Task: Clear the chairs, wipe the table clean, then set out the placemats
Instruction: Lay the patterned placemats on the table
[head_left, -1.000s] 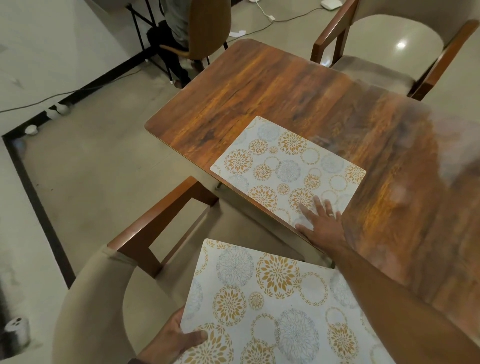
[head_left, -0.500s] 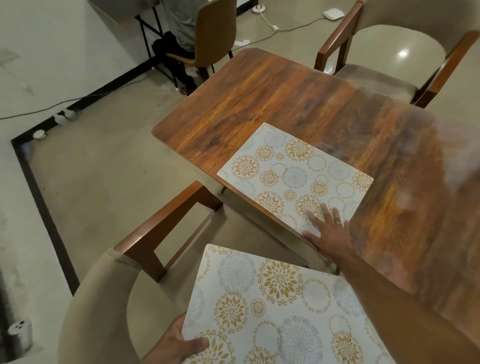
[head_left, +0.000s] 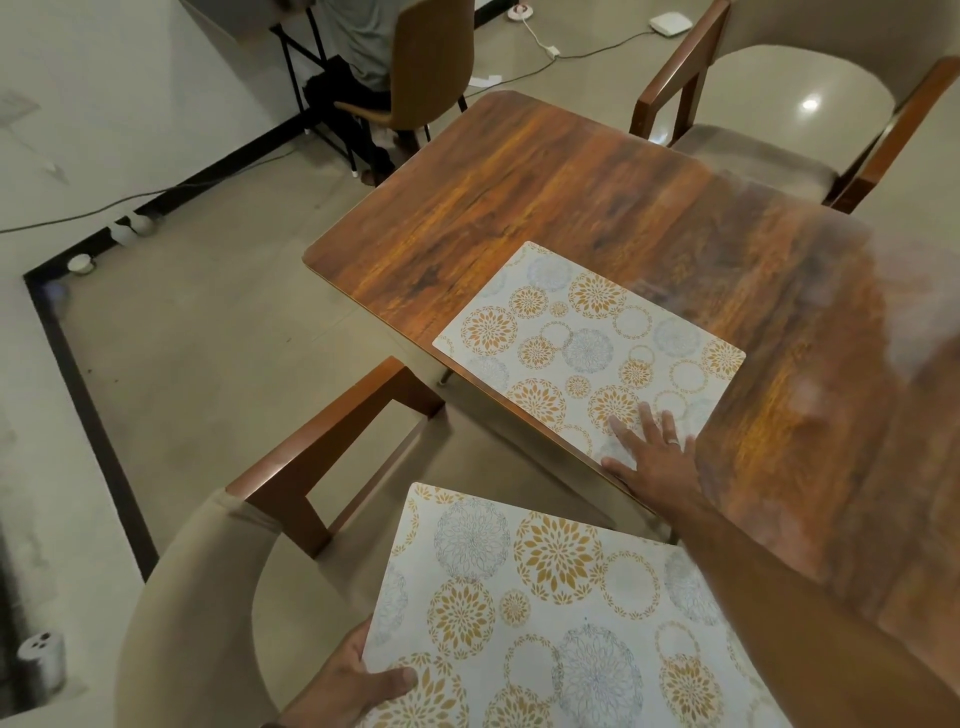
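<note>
One mat down, one in hand

The right hand (head_left: 655, 457) lies flat, fingers spread, on the near corner of the placemat on the table (head_left: 589, 345) — that mat sits at the wooden table (head_left: 519, 208) edge. The left hand (head_left: 353, 686) grips a second placemat (head_left: 545, 613) by its corner, thumb on top — held over the near chair (head_left: 208, 571).
</note>
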